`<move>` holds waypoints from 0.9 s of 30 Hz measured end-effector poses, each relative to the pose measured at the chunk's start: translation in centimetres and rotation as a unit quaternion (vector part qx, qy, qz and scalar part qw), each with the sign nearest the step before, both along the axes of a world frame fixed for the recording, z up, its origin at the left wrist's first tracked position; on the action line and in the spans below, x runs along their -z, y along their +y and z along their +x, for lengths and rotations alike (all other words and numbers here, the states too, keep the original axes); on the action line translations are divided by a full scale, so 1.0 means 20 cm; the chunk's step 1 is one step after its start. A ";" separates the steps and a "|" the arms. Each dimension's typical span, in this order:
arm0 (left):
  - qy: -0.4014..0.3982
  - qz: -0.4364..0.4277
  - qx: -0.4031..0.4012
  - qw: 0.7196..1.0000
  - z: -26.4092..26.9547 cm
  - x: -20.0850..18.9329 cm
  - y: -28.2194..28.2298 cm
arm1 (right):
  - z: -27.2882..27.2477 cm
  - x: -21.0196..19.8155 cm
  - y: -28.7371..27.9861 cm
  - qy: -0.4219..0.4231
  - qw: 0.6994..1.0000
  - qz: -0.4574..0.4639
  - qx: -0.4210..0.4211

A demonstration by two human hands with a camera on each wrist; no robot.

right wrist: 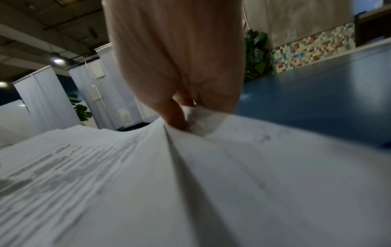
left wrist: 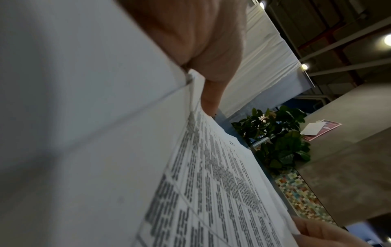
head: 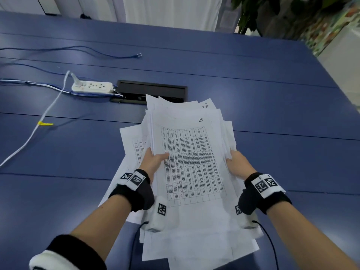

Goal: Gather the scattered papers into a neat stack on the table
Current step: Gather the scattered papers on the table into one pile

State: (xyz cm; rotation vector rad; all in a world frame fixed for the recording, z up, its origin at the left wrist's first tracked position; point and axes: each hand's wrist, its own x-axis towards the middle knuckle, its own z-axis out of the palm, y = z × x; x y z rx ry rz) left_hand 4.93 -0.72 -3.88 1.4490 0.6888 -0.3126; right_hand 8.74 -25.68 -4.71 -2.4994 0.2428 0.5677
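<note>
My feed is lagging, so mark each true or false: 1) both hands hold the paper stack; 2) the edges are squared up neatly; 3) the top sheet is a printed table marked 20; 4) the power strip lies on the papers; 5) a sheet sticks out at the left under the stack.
1) True: left hand and right hand grip the paper stack at its sides.
2) False: the sheets are fanned and offset.
3) True: the top sheet is a table with 20 handwritten.
4) False: the power strip lies on the table, apart from the papers.
5) True: a loose sheet sticks out there.
</note>
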 end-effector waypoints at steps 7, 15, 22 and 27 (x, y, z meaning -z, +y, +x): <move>-0.022 0.055 0.032 0.998 -0.02 -0.03 0.06 | 0.06 -0.01 -0.12 -0.035 0.990 0.107 0.080; -0.040 0.215 0.059 0.974 0.01 -0.02 0.23 | 0.11 0.06 -0.02 -0.028 0.994 0.066 0.087; -0.039 0.134 0.073 0.988 -0.01 -0.02 0.20 | 0.07 0.04 0.10 -0.044 0.994 0.087 0.051; -0.051 0.039 0.000 0.998 -0.02 0.02 0.22 | 0.05 0.06 0.04 0.014 0.984 0.139 0.112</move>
